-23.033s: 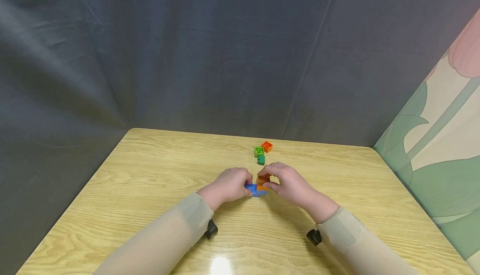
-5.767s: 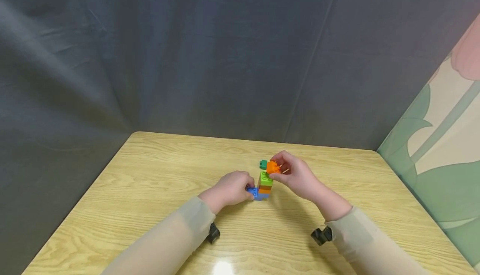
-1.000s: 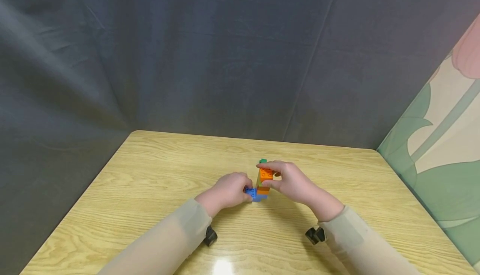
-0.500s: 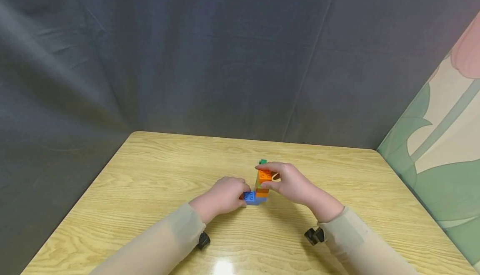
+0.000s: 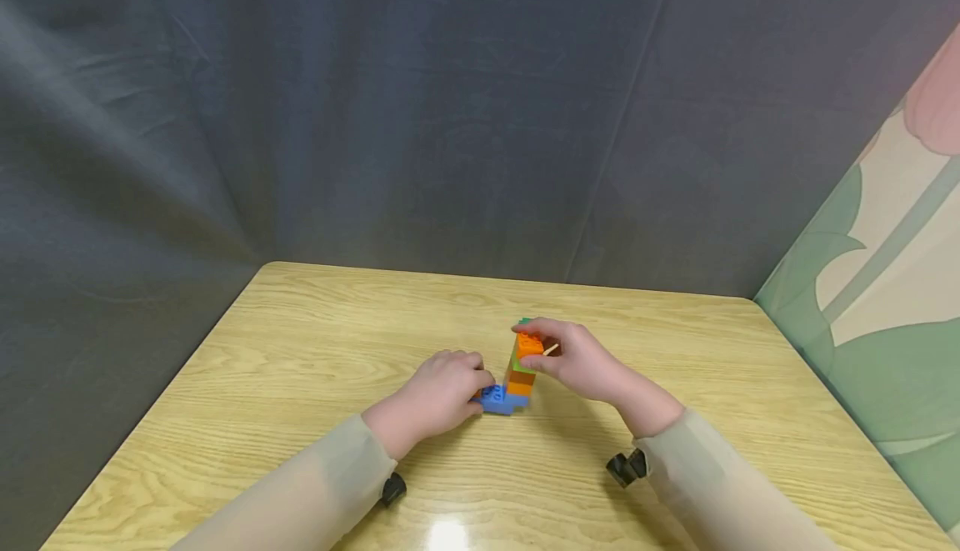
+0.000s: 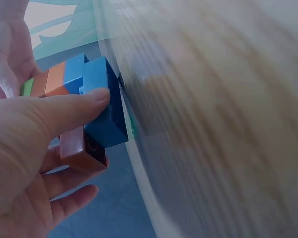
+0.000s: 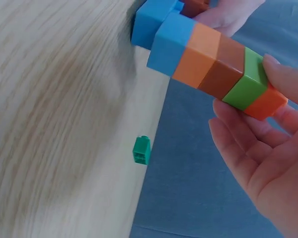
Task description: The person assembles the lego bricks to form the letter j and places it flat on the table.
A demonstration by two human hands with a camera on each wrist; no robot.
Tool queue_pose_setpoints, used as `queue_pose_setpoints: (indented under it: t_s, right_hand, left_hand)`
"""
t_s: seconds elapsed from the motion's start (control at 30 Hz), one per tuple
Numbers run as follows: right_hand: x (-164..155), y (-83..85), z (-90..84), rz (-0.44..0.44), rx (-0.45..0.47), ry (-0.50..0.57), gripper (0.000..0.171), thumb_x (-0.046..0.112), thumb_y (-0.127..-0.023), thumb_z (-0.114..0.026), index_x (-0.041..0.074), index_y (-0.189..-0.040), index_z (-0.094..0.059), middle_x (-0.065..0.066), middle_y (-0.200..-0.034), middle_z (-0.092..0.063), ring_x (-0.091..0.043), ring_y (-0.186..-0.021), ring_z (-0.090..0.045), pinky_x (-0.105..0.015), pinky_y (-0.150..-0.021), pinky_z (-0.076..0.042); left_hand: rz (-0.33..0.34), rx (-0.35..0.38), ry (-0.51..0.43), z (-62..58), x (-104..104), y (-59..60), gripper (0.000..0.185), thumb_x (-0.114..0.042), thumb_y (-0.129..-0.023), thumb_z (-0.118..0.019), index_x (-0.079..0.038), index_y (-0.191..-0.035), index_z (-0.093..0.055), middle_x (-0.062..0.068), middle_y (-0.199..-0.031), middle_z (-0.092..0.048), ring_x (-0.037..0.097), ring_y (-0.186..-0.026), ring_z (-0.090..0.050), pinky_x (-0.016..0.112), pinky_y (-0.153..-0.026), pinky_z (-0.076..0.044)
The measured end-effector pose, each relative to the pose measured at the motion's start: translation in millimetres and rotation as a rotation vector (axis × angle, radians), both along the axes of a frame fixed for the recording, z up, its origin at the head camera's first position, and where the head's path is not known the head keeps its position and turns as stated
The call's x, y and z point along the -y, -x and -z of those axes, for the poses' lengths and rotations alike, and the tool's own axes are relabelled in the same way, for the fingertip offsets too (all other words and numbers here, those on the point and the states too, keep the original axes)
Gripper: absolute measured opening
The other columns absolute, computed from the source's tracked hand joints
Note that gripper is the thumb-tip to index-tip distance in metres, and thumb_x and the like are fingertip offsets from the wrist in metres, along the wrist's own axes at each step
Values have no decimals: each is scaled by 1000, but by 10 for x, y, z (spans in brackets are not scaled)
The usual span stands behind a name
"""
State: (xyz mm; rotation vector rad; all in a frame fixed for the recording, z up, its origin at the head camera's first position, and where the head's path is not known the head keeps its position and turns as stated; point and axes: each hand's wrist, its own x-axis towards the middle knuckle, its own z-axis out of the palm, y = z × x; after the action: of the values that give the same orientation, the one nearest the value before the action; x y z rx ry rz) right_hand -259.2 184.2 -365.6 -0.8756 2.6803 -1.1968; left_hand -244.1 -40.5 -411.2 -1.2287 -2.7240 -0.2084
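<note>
A block tower stands in the middle of the table. From bottom to top it shows a blue brick [image 7: 173, 42], an orange brick [image 7: 196, 54], a brown brick [image 7: 222, 73], a light green brick [image 7: 247, 82] and a bright orange brick [image 5: 529, 344]. My right hand [image 5: 576, 361] pinches the bright orange brick at the top. Another blue brick [image 5: 495, 406] joins the base on the left, with a reddish-brown brick [image 6: 79, 148] attached beyond it. My left hand [image 5: 441, 391] holds this end, its thumb pressed on the blue brick and fingers at the reddish-brown one.
A small dark green brick [image 7: 141, 150] lies alone on the wooden table [image 5: 337, 318], mostly hidden behind my right hand in the head view. A dark curtain [image 5: 420, 117] hangs behind the table, and a flower-patterned wall [image 5: 892, 301] is at the right.
Since 5.8 s ago the bright orange brick has gone onto the light green one. Over the last second my left hand has shifted left and nearer, and the tower's base has moved slightly left.
</note>
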Motion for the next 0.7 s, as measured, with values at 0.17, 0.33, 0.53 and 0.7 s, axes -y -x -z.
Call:
queue_pose_setpoints:
  t_s: [0.17,0.33,0.53,0.7]
  right_hand:
    - [24,80,47,31,17,22,39,22,-81,-65,16,-118,-55,4,-94,-59,-16,-79,-53,-33,-69,-46]
    - [58,148,93,66,28,24,35,24,-82,-65,18,-115,-57,5,-94,-58,-17,-79,-52,-32,-68,-45]
    - [31,205,129,99,30,38,34,31,-86,-59,15,-116,-57,1,-104,-58,-21,-87,-51,-36,-70,-44]
    - [-65,316,170,237,-40,46,27,27,-90,-54,13,-112,-59,-6,-108,-53,-25,-96,-50,-40,-74,-44]
  left_hand:
    - [8,-4,15,-22,-4,-27,27,-32,-73,-74,-20,-96,-66,-8,-85,-49,10,-72,-43,29,-67,-37]
    - [9,3,21,-40,-2,-37,28,-34,-71,-75,-21,-94,-67,-8,-83,-48,10,-70,-43,31,-68,-38]
    - [8,1,25,-28,-1,-37,26,-34,-73,-72,-20,-95,-68,-7,-86,-51,9,-72,-45,29,-67,-38]
    - [9,10,27,-7,3,-35,25,-35,-76,-70,-21,-97,-68,-6,-88,-52,10,-76,-48,33,-73,-40]
